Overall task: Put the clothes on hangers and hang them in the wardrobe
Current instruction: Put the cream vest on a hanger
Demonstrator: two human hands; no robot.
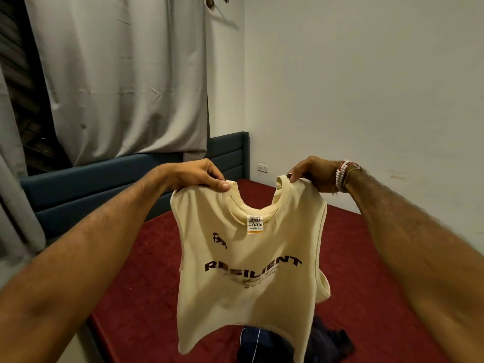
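Fingers [222, 186] of the left hand [195, 174] and right hand [310, 175] are pinching the shoulders of the cream top [248, 279], holding it spread above the red mattress [141, 284], seemingly readying it for a hanger, which is not showing and is likely needing fetching next.

— What's being held up?
— A cream sleeveless fabric top [248, 284] printed "RESILIENT" in dark letters. The left hand [199, 174] pinches one shoulder strap, the right hand [311, 174] the other.
— Anything on it?
— A white-and-orange price tag [254, 224] at the neckline.
— And below?
— A heap of dark navy clothes [327, 341] on a red quilted mattress [366, 258]. A blue padded headboard [78, 189] and a pale grey curtain [125, 74] stand behind.
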